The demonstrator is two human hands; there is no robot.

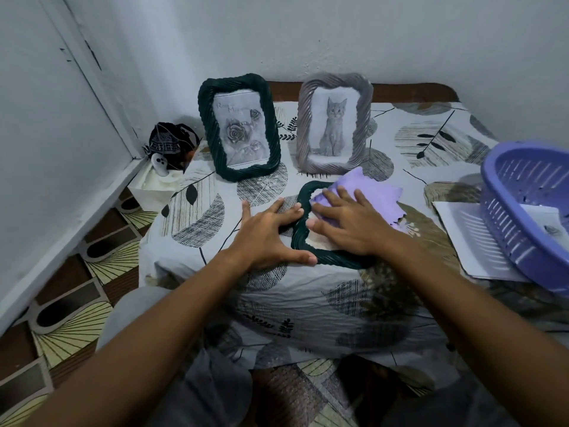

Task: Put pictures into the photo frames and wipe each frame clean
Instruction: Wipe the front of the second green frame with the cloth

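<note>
Head view, left to right. A dark pouch [172, 143] sits in the corner by the wall. A dark green frame [238, 127] with a rose picture stands upright at the back of the leaf-patterned cloth [197, 217]; beside it stands a grey frame [334, 124] holding a cat picture. In front, a second dark green frame [300, 238] lies flat. The left hand [271, 238], arm extended, fingers spread wide and straight, presses that frame's left edge. The right hand [348, 223], palm down with fingers straight, presses a purple cloth [372, 192] onto the flat frame. At far right, a purple basket [529, 217] rests on white papers [462, 241].
</note>
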